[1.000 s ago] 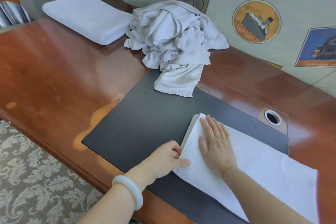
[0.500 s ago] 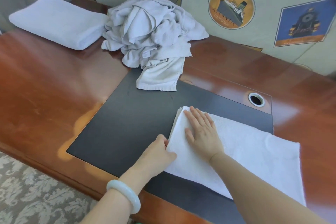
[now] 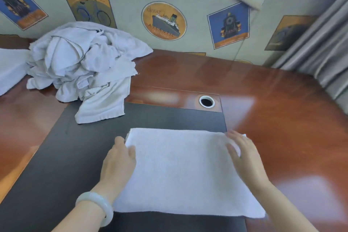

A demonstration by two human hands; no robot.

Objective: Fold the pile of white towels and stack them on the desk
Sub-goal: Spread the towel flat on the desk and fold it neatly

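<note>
On blk mat [image 3: 75, 156], white towel [image 3: 178, 171], folded flat

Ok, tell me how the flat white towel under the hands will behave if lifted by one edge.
Probably floppy: the pile slumps in creases, so the folded towel should sag from a lifted edge. Likely light, being thin against the black mat. Pushed, its layers, visible at the far left corner, might slide or bunch.

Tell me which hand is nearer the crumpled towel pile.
Left. The left hand holds the flat towel at its left edge, below the pile; right hand touches its right edge.
</note>
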